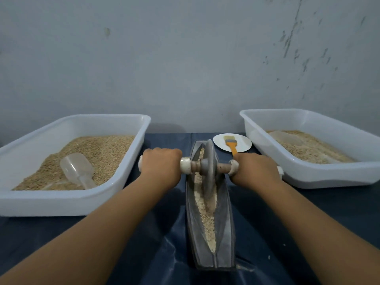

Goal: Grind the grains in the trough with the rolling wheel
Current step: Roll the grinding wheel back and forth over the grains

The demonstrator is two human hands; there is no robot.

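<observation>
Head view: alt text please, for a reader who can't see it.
Left hand and right hand grip the axle of the rolling wheel, upright in the grain-filled trough. White grain trays flank it.

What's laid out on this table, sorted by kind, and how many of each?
White tubs of grain: 2, left tub and right tub
Clear scoops: 2, left scoop and right scoop
Grinding trough: 1
Rolling wheel: 1
White plate: 1
Brush: 1
Total: 8
</observation>
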